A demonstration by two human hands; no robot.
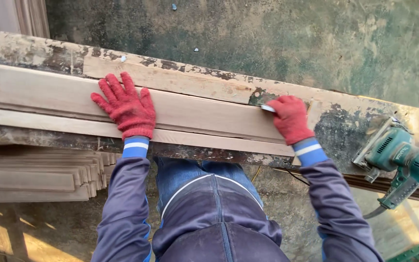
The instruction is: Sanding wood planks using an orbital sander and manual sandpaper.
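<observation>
Head view, left hand: the left hand, in a red knitted glove, lies flat with fingers spread on the long plank, pressing it down.
Head view, right hand: the right hand, also gloved in red, is closed around a small pale tool; only the tool's tip shows, touching the far edge of the plank.
Head view, plank: the plank lies lengthwise on the worn bench, atop other boards, running from the left edge of the frame to just under the right hand.
Head view, doing it well: judged from the pose, steady downward pressure from the flat hand and a firm, low-angled grip on the tool would keep the plank from shifting and the tip on its line.
Head view, power sander: a green power sander rests on the bench to the right, well apart from both hands; a white marking shows on its housing.
Head view, stack: cut wooden strips are stacked below the bench at left.
Head view, signs and packages: none visible besides the sander's marking.
</observation>
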